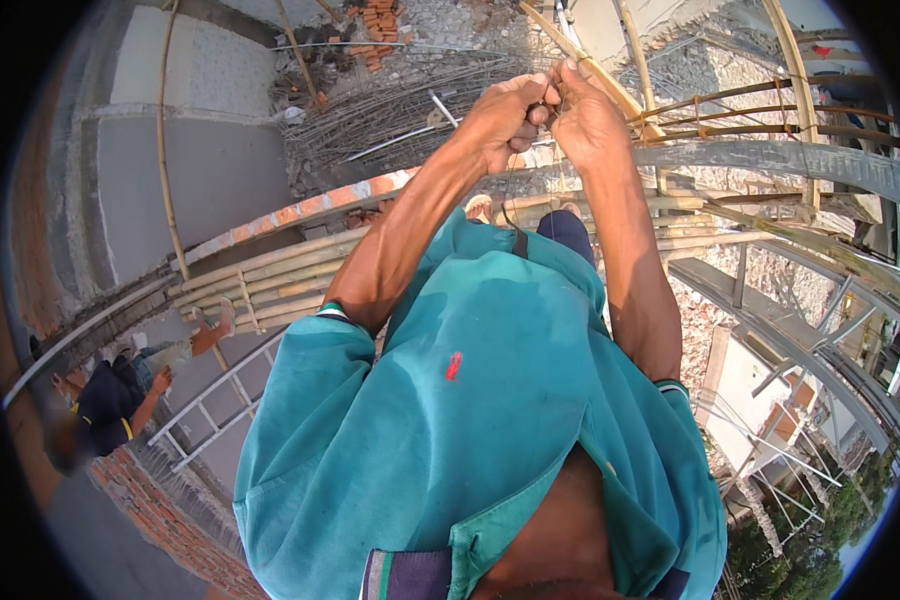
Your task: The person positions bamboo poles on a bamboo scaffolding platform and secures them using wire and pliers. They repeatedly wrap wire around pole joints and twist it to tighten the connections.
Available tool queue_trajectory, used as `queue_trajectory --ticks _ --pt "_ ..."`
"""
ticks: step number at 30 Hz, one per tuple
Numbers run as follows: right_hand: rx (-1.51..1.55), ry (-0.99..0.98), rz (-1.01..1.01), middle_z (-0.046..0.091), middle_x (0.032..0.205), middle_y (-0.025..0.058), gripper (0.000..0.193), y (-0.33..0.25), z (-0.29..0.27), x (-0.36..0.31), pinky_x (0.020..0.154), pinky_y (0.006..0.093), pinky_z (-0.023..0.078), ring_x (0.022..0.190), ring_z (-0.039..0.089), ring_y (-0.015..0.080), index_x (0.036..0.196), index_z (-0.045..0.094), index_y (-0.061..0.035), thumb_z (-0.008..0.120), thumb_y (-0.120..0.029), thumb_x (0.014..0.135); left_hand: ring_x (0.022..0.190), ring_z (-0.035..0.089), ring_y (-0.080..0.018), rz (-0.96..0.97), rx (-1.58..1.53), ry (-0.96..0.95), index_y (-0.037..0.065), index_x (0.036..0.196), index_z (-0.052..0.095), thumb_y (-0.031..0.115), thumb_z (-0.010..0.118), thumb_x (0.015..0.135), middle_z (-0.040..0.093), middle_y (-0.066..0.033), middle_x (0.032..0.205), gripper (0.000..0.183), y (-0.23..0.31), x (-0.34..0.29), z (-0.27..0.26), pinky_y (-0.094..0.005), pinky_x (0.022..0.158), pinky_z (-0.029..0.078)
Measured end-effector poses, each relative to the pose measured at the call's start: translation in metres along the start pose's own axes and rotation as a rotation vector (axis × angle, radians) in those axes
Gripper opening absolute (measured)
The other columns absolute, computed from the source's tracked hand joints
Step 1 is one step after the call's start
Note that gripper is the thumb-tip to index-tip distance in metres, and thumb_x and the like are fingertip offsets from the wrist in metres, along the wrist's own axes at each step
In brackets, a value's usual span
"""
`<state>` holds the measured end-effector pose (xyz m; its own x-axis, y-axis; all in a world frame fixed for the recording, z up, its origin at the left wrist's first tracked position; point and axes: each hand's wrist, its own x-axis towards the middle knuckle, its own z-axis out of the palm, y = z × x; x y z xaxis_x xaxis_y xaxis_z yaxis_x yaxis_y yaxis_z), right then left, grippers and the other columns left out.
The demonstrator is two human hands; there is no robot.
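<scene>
My left hand [513, 118] and my right hand [587, 118] meet in front of me, raised above the bamboo platform. Both are closed, with thumbs and fingertips pinched together and almost touching. A thin strand [511, 185], wire or string, hangs from between them; I cannot tell which it is. The part inside the fingers is hidden. Just past my right hand slants a pale wooden strip [610, 85]. Below my hands, my feet stand on the platform of bamboo poles [685, 203].
A brick wall edge [315, 207] runs along the platform's far left side. A grey metal beam [770, 156] and rusty bars [740, 95] cross at right. Beyond lie rubble and a heap of thin rods [370, 110]. Another person [115, 400] is at lower left, near a ladder-like frame [210, 410].
</scene>
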<state>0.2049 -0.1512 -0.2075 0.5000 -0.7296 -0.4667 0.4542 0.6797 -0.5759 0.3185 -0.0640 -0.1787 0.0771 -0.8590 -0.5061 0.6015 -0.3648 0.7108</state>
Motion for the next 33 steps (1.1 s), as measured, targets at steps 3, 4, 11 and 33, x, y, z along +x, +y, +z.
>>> queue_trajectory --ticks 3,4,11,33 --pt "-0.084 -0.021 0.029 0.065 0.096 0.0069 0.022 0.015 0.005 0.049 0.065 0.034 0.052 0.075 0.058 0.0147 0.108 0.06 -0.0018 0.061 -0.024 0.106 0.048 0.027 -0.0018 0.017 -0.03 0.122 0.012 0.098 0.058 0.033 0.047 0.111 0.051 0.0042 0.072 0.027 0.006 0.024 -0.01 -0.0202 0.041 0.021" --pt "-0.077 -0.046 0.027 0.066 0.099 0.0078 0.027 0.019 0.008 0.068 0.068 0.0357 0.054 0.078 0.06 0.0151 0.109 0.06 -0.0019 0.059 -0.029 0.107 0.047 0.027 -0.0017 0.039 -0.016 0.155 0.012 0.098 0.058 0.033 0.046 0.112 0.052 0.0035 0.074 0.028 0.008 0.031 -0.013 -0.0198 0.04 0.02" --pt "-0.102 0.233 -0.001 0.058 0.072 0.0084 0.013 0.043 0.033 0.135 0.057 0.0389 0.049 0.066 0.057 0.0244 0.085 0.061 -0.0052 0.066 -0.01 0.096 0.053 0.044 -0.007 0.109 -0.142 0.117 0.007 0.104 0.063 0.024 0.056 0.106 0.063 -0.0022 0.078 0.019 0.008 0.085 -0.057 -0.0219 0.04 0.032" --pt "-1.365 -0.303 -0.369 0.057 0.066 0.0137 0.038 0.075 0.001 -0.048 0.054 0.0384 0.045 0.055 0.058 0.0212 0.097 0.063 0.0015 0.045 -0.029 0.111 0.097 0.065 -0.0189 0.62 -0.628 0.452 0.011 0.128 0.053 0.033 0.057 0.107 0.064 -0.011 0.124 0.031 -0.036 0.028 -0.102 -0.0326 0.074 0.057"
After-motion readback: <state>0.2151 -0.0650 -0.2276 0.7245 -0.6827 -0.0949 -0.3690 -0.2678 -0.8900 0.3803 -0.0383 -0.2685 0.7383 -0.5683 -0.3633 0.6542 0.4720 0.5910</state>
